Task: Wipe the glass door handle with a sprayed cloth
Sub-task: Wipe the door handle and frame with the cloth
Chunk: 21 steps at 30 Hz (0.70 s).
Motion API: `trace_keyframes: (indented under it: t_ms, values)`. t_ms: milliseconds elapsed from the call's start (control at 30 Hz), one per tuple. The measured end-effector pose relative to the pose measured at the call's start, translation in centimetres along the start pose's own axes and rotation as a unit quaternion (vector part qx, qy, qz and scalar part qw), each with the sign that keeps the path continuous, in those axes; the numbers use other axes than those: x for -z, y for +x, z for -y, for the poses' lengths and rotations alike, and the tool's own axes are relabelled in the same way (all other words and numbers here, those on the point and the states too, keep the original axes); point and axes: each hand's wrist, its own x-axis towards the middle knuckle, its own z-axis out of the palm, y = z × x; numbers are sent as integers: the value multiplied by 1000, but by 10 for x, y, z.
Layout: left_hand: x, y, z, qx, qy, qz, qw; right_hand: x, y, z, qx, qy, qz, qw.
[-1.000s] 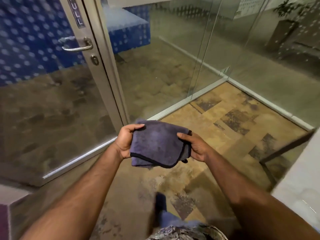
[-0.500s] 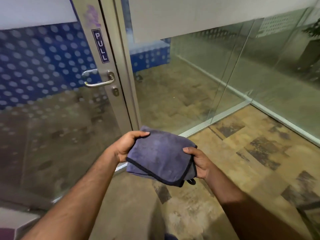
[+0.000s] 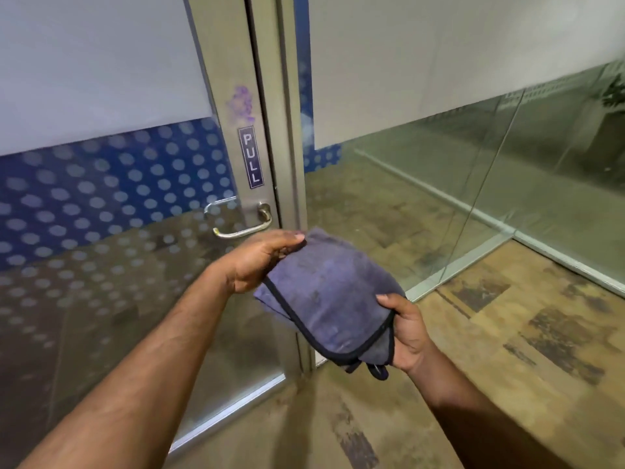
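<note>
Both hands grip the folded cloth (image 3: 324, 299); the door handle (image 3: 241, 228), long axis level, lies just above the nearer left hand (image 3: 260, 262), right hand (image 3: 407, 333) lower

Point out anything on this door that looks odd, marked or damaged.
One thing stands out: a purple smudge on the metal door frame, just above the PULL sign. It looks like stray ink or paint. The door handle looks intact, and the folded cloth is held in both hands, not yet touching it.
</note>
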Motion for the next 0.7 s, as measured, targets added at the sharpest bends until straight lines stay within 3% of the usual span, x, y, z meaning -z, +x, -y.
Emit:
trace_keyframes:
  t_ms: [133,200,367,500,567,700]
  values:
    - [45,-3,-42,-106,62,-106,987,-32,38,-4,94,28,-33,995]
    - [67,-8,-57,-183,128,-168,960,-53,55,-3,134,22,-51,989]
    - [114,-10,-88,-338,384,-289,809,-106,101,3,253,-9,-87,964]
    - [129,-6,-117,-412,526,-331,667,-139,142,14,292,-45,-102,950]
    - [137,-2,-135,-433,563,-348,612,-157,162,22,319,-73,-110,939]
    - [156,2,-171,-467,581,-391,539,-193,194,46,463,-193,-92,860]
